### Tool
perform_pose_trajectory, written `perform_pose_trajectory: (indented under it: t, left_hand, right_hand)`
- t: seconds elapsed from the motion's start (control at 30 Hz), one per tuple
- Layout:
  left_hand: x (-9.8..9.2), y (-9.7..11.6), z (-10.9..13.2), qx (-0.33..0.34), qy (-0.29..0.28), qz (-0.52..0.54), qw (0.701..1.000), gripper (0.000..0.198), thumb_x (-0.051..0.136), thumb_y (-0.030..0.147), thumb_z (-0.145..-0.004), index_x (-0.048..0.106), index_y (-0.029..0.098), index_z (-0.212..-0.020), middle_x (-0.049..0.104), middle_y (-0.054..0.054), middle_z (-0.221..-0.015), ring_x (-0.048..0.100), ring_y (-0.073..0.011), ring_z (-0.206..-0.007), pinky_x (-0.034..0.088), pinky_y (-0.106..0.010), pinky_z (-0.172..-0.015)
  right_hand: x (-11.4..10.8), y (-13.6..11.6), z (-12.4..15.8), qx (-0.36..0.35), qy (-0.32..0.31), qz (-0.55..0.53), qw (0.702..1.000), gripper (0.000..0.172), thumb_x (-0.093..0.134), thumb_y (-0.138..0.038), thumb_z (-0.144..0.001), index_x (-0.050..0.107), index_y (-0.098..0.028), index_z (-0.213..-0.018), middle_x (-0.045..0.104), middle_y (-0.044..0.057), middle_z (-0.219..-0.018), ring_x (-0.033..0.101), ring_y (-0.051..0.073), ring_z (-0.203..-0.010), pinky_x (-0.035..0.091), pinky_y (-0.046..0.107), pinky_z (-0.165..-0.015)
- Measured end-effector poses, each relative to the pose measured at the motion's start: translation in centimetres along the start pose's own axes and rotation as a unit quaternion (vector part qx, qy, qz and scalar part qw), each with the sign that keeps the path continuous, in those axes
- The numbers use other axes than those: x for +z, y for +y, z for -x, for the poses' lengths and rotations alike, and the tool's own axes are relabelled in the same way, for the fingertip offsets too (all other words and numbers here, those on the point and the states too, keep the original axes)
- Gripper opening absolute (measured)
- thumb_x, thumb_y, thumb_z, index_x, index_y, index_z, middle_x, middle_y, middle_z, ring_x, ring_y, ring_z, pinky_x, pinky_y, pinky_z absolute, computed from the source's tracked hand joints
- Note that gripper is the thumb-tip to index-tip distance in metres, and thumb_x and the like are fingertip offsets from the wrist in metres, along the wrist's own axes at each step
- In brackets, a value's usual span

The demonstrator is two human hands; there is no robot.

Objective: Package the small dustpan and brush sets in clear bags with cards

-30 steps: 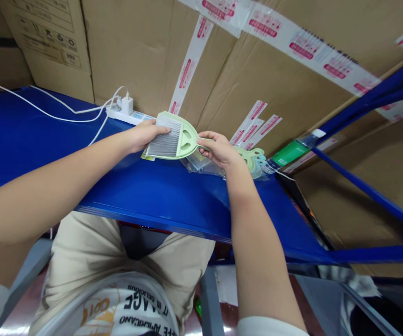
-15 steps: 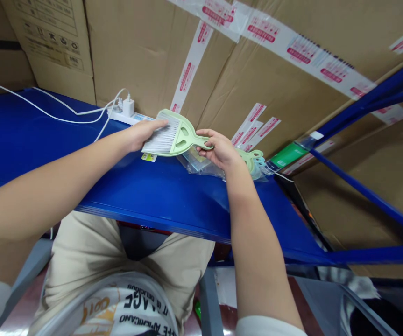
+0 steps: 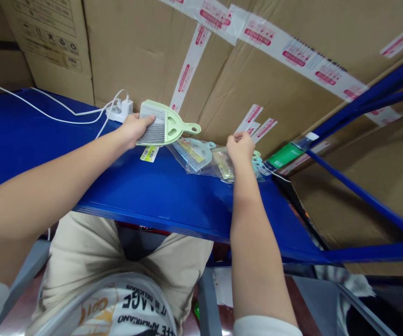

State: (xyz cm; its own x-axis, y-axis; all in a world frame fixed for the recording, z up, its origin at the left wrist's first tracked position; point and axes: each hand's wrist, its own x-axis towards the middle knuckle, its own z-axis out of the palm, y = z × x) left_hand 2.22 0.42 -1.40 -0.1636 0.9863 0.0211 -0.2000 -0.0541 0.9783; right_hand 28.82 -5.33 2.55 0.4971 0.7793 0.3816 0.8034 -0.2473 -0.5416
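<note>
My left hand (image 3: 134,129) is closed around the wide end of a pale green mini dustpan with a grey brush (image 3: 162,126) nested in it, held a little above the blue shelf (image 3: 152,191). A yellow label (image 3: 149,153) hangs under it. My right hand (image 3: 240,145) is off the handle and pinches the top of a clear plastic bag (image 3: 201,156) that lies on the shelf. More green and blue dustpan handles (image 3: 259,163) lie just right of that hand.
Taped cardboard boxes (image 3: 257,60) stand along the back of the shelf. A white power strip with a charger and cables (image 3: 119,112) lies at the back left. A green-labelled bottle (image 3: 288,153) lies on its side at the right, by the blue rack struts (image 3: 362,196).
My right hand let go of the dustpan handle and moved right to the plastic bag. My left hand carried the dustpan set left and slightly up.
</note>
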Motion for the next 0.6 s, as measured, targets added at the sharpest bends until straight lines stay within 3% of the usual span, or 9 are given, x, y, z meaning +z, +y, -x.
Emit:
perform_pose_trajectory:
  t: [0.1,0.27,0.43,0.6]
  left_hand:
    - [0.0,0.1,-0.2,0.013,0.016,-0.006,1.000,0.005,0.075,0.015,-0.093,0.077,0.018,-0.090,0.085,-0.010,-0.097,0.081,-0.0288,-0.110,0.065,-0.042,-0.102]
    - [0.1,0.0,-0.2,0.028,0.028,-0.010,0.999,0.006,0.076,0.012,-0.091,0.075,0.017,-0.088,0.084,-0.011,-0.101,0.080,-0.0280,-0.109,0.062,-0.042,-0.106]
    - [-0.1,0.1,-0.3,0.034,0.038,-0.011,0.999,0.010,0.080,0.011,-0.086,0.074,0.019,-0.091,0.083,-0.009,-0.101,0.078,-0.0294,-0.115,0.060,-0.044,-0.110]
    - [-0.4,0.2,-0.4,0.046,0.046,-0.018,0.998,0.011,0.081,0.012,-0.085,0.075,0.020,-0.091,0.083,-0.009,-0.103,0.078,-0.0299,-0.116,0.058,-0.045,-0.112]
  right_hand:
    - [-0.6,0.8,0.0,0.014,-0.016,0.059,0.998,0.015,0.061,-0.021,-0.099,0.067,-0.011,-0.108,0.074,0.024,-0.121,0.069,0.036,-0.124,0.051,0.044,-0.110]
    - [1.1,0.6,0.3,-0.049,-0.084,0.091,0.991,0.014,0.072,-0.034,-0.094,0.068,-0.020,-0.096,0.077,0.018,-0.108,0.072,0.039,-0.118,0.057,0.052,-0.104]
    - [4.3,-1.8,2.3,-0.118,-0.095,0.073,0.986,0.045,0.075,-0.044,-0.093,0.061,-0.016,-0.125,0.077,0.022,-0.114,0.072,0.041,-0.121,0.058,0.053,-0.101]
    - [4.9,-2.8,3.7,-0.129,-0.129,0.140,0.973,0.048,0.073,-0.032,-0.093,0.056,-0.014,-0.134,0.076,0.025,-0.120,0.073,0.042,-0.121,0.058,0.053,-0.102]
